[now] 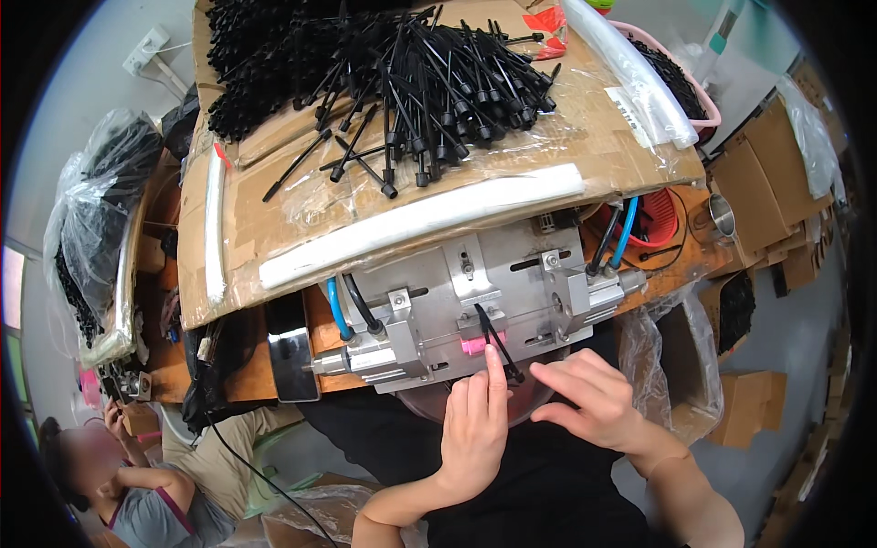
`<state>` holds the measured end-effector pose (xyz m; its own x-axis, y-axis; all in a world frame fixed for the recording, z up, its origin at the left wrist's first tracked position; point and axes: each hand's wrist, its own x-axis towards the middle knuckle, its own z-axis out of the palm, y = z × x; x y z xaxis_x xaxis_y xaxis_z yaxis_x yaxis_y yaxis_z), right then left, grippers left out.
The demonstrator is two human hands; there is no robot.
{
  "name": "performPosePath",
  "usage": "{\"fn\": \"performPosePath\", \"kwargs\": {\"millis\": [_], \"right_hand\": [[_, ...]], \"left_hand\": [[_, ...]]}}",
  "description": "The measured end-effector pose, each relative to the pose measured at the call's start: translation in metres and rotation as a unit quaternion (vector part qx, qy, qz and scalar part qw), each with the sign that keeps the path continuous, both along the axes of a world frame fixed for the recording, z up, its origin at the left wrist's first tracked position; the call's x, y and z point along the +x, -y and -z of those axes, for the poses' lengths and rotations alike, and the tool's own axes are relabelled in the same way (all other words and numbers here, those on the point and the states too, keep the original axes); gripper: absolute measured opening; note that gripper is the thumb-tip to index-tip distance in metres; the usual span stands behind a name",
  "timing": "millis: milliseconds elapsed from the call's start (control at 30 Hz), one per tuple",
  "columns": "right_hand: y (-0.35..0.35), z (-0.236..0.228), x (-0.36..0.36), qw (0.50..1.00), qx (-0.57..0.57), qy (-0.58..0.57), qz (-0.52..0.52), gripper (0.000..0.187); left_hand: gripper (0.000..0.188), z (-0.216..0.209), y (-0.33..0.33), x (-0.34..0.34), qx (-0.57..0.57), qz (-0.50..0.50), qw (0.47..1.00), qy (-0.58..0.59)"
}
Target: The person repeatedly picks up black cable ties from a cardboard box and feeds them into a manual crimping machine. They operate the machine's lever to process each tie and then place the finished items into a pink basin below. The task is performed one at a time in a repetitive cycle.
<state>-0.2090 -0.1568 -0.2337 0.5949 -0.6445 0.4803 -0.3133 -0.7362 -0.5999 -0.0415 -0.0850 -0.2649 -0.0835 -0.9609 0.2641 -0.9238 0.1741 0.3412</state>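
Observation:
A thin black plastic rod with a knobbed end (512, 367) lies across the front of a metal clamping fixture (429, 309), beside a small pink block (473, 346). My left hand (475, 425) is at the fixture's front edge, index finger stretched out and its tip at the rod and pink block. Its other fingers curl under, with their tips and the thumb hidden. Just right of the rod's knobbed end, my right hand (589, 397) has its thumb and bent index finger apart, with nothing visible between them.
Many similar black rods (448, 100) are heaped on a cardboard sheet (265, 219) above the fixture. Blue and black hoses run to cylinders at both sides. A phone (292, 356) lies left, a red basket (660, 219) right. Another person (164, 493) sits at lower left.

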Motion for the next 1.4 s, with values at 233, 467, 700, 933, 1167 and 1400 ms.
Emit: {"fn": "performPosePath", "kwargs": {"millis": [233,467,700,933,1167,1400], "right_hand": [[-0.003,0.004,-0.005,0.999,0.016,0.031,0.04,0.043],[0.0,0.0,-0.007,0.998,-0.003,0.031,0.045,0.041],[0.002,0.0,-0.007,0.998,0.003,0.036,0.043,0.039],[0.009,-0.001,-0.005,0.998,-0.024,0.037,0.041,0.035],[0.118,-0.051,0.018,0.96,-0.26,0.032,0.093,0.024],[0.206,-0.081,0.062,0.981,-0.02,-0.141,0.132,0.026]], "left_hand": [[0.063,0.001,-0.003,-0.009,-0.02,0.022,0.998,0.055],[0.069,0.002,0.004,-0.004,0.013,-0.015,1.0,0.01],[0.069,0.002,0.013,0.0,0.002,-0.01,0.997,0.076],[0.069,-0.006,0.012,0.007,0.024,0.003,0.998,0.065],[0.046,-0.096,0.132,0.04,-0.234,0.016,0.972,-0.026],[0.019,-0.121,0.215,0.092,-0.149,0.103,0.983,-0.028]]}}
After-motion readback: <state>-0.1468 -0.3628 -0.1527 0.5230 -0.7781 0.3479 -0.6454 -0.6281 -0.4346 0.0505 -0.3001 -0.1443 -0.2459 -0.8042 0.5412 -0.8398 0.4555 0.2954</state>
